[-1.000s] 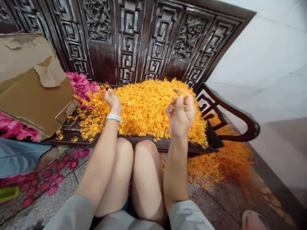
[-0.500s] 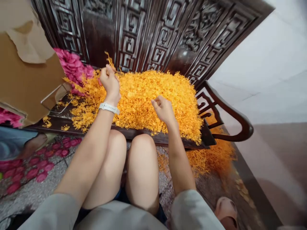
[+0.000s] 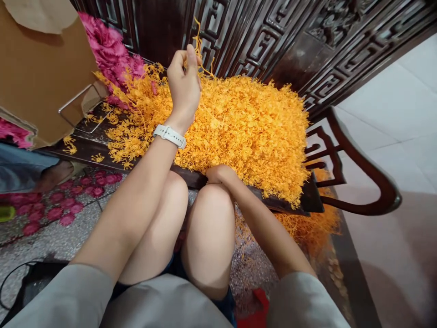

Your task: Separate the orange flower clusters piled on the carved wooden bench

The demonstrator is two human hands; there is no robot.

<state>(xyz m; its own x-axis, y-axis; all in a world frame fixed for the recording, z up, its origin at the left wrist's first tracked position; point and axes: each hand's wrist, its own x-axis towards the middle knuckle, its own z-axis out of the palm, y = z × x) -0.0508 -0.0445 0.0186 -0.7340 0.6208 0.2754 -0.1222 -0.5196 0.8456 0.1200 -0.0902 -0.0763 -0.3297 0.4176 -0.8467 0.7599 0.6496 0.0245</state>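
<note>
My left hand (image 3: pixel 186 84), with a white watch band (image 3: pixel 170 135) at its wrist, is raised over the back of the pile. Its fingers are closed on thin orange stems (image 3: pixel 198 38) that stick up past the fingertips. Below it, a large heap of small orange artificial flowers (image 3: pixel 249 127) covers much of a dark wooden bench (image 3: pixel 191 176). My right hand (image 3: pixel 220 173) is bent down at the bench's front edge, just above my knee (image 3: pixel 213 200). Its fingers are hidden, so what they hold, if anything, does not show.
A cardboard box (image 3: pixel 44 77) stands at the left, beside pink artificial flowers (image 3: pixel 105 50) and a bent wire (image 3: pixel 77 98). The bench has a carved back (image 3: pixel 259 36) and a curved armrest (image 3: pixel 372 182). Orange stems (image 3: pixel 314 228) and pink blossoms (image 3: pixel 64 205) lie on the floor. A person's foot (image 3: pixel 56 175) is at left.
My right hand has dropped from above the orange heap to the bench edge by my knee. My left hand appears higher and further right, still with the orange stems. The view has shifted.
</note>
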